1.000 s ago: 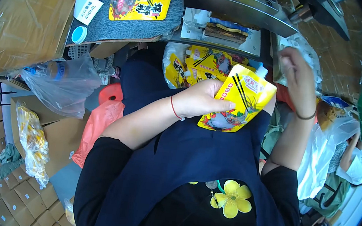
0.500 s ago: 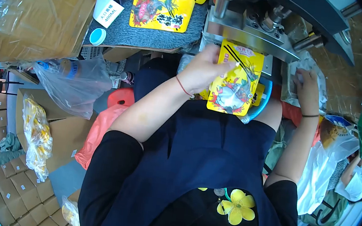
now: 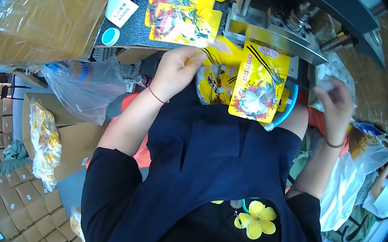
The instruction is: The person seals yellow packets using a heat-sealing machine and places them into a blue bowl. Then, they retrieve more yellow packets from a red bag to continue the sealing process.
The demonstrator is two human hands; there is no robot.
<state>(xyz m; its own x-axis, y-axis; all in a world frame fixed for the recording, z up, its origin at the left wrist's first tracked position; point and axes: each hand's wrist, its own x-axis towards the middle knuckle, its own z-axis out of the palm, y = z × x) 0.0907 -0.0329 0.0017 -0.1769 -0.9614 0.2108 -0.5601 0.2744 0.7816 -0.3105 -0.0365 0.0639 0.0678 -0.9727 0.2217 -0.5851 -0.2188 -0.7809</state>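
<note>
My left hand [image 3: 178, 67] pinches the end of a yellow printed pouch [image 3: 224, 53], which is smeared by motion. Another yellow pouch [image 3: 259, 83] with a food picture hangs upright at the front of the metal press [image 3: 275, 37], untouched by either hand. Behind and below it, more yellow pouches [image 3: 210, 85] sit over my lap beside a light blue curved rim [image 3: 287, 112]. On the right, my right hand [image 3: 335, 106] is raised at a white bag-lined container [image 3: 336, 70]. Its fingers are curled together and blurred; what they hold, if anything, I cannot make out.
Several yellow pouches [image 3: 186, 24] lie overlapping on the grey mat [image 3: 135, 30], near a white label card [image 3: 120, 10] and a turquoise cap [image 3: 110, 37]. Large cartons [image 3: 43, 13] flank the bench. A clear plastic bag [image 3: 83, 84] hangs at left.
My left hand has moved left, away from the pouch at the press, and now holds another pouch. One more pouch lies on the mat. My right hand has shifted slightly down and right.
</note>
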